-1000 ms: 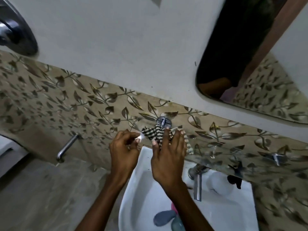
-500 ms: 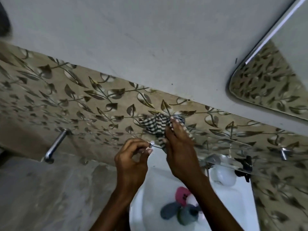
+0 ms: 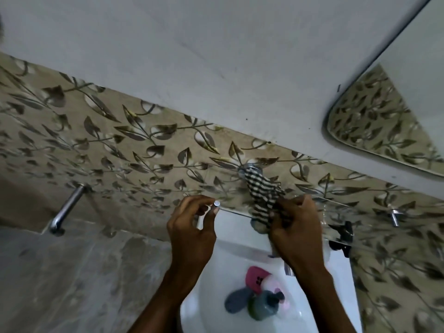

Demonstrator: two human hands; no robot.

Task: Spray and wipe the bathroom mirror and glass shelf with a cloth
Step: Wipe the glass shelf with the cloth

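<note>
Above the white basin (image 3: 216, 284), along the leaf-patterned tile wall (image 3: 120, 152), the glass shelf (image 3: 334, 203) runs out from its chrome wall mount (image 3: 249, 168) toward a second chrome bracket (image 3: 395, 216) on the right. I judge the shelf rigid, brittle and slick: clear glass, hard to read at the edges, likely to chip or shift in its mounts under a heavy press. It is best steadied at the front rail and end cap, not by the unsupported pane.

The checked cloth (image 3: 263, 200) is soft and light, bunched and draped from the wall mount down over the shelf's front edge. It conforms easily; I judge it best gathered in the palm so a flat pad meets the glass.

My right hand (image 3: 295, 231) is closed around the lower part of the cloth, fingers curled in, pressing it against the shelf's front edge. My left hand (image 3: 192, 229) is partly curled, thumb and fingertips pinched at the small round chrome end cap (image 3: 216, 203) of the thin front rail (image 3: 236, 212), bracing it.

The mirror (image 3: 384, 116) hangs at upper right, well apart from both hands. Bottles (image 3: 262, 301) and a pink item (image 3: 255, 277) lie in the basin below. A chrome tap (image 3: 67, 210) projects from the wall at left. No spray bottle can be identified with certainty.
</note>
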